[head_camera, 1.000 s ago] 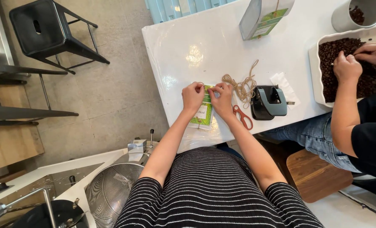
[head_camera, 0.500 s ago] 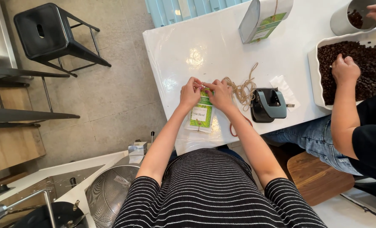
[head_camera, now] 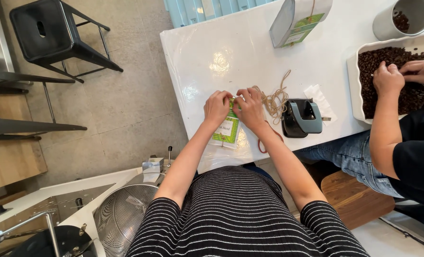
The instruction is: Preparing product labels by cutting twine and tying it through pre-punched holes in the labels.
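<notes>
A small pouch with a green and white label [head_camera: 226,131] lies flat on the white table [head_camera: 231,52], near its front edge. My left hand [head_camera: 217,108] and my right hand [head_camera: 250,108] both pinch the pouch's top edge, fingertips nearly touching. A loose tangle of tan twine [head_camera: 275,97] lies just right of my right hand. Orange-handled scissors [head_camera: 265,142] sit partly hidden under my right forearm.
A black and grey hole punch [head_camera: 301,117] stands right of the twine. A taller pouch [head_camera: 297,19] stands at the back. Another person's hands [head_camera: 402,76] sort coffee beans in a white tray [head_camera: 354,85]; a grey cup [head_camera: 402,19] sits behind it. A black stool [head_camera: 55,33] stands left.
My hands stayed at the pouch's top, working its edge. The other person's hand went to the grey cup and came back into the bean tray.
</notes>
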